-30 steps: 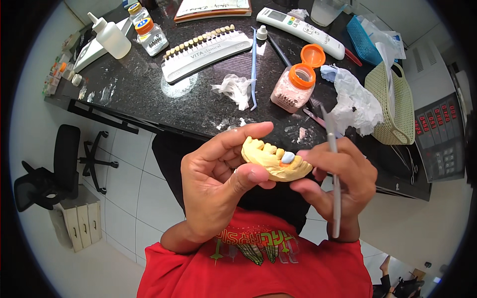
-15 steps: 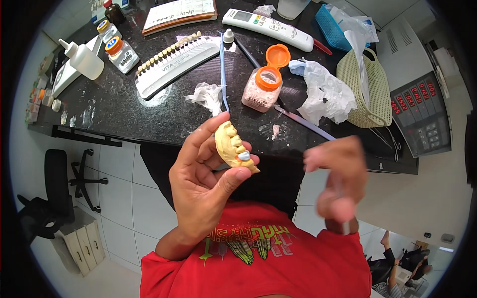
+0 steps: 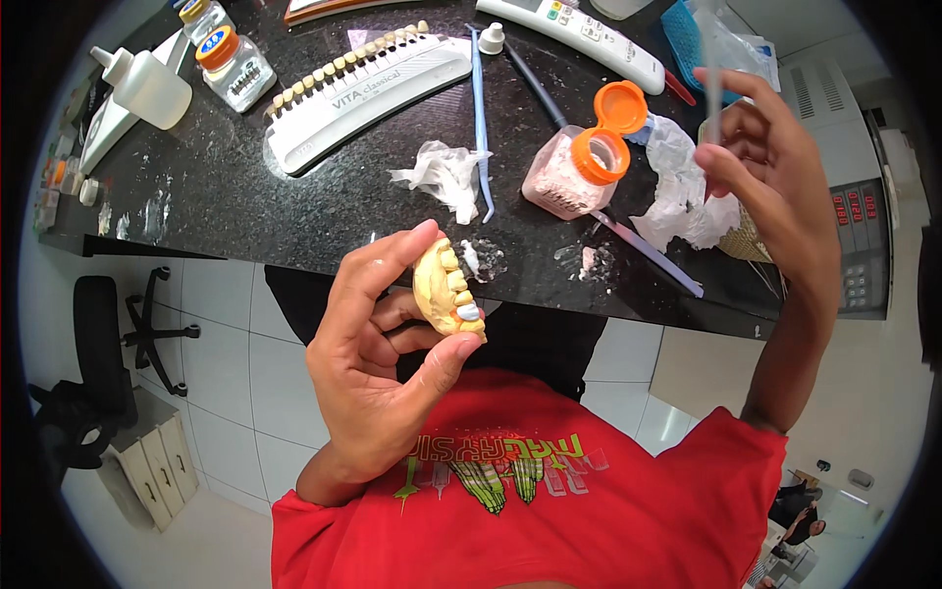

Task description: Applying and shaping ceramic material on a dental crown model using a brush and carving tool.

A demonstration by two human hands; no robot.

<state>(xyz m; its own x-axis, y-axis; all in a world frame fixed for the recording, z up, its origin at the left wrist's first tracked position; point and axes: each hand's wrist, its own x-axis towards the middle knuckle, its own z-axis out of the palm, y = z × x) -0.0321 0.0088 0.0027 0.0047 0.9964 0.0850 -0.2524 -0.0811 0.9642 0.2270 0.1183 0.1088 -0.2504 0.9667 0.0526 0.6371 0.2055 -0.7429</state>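
Note:
My left hand [image 3: 368, 339] grips a yellow dental model [image 3: 432, 285] between its fingertips and thumb, in front of the table edge. The model carries a row of yellow teeth, and one whitish crown [image 3: 468, 311] stands near its lower end, close to my thumb. My right hand [image 3: 775, 172] is raised at the right, above the crumpled white tissue [image 3: 677, 196]. A thin pale rod-like tool [image 3: 713, 93] points up from its fingers; the tool is blurred, so its kind is unclear. To its left stands an uncapped jar of pinkish powder [image 3: 557, 182] with an orange lid.
On the black table [image 3: 324, 221] lie a tooth shade guide [image 3: 368, 103], a blue instrument [image 3: 481, 128], another tissue [image 3: 442, 177] and a purple-handled tool [image 3: 653, 255]. A squeeze bottle [image 3: 147, 88], an orange-capped jar [image 3: 235, 69] and a white remote [image 3: 589, 44] sit farther back. Powder residue [image 3: 589, 263] marks the front.
My right hand has swung from in front of my body up over the table's right side. My left hand still holds the dental model, now slightly turned. The whole view has shifted.

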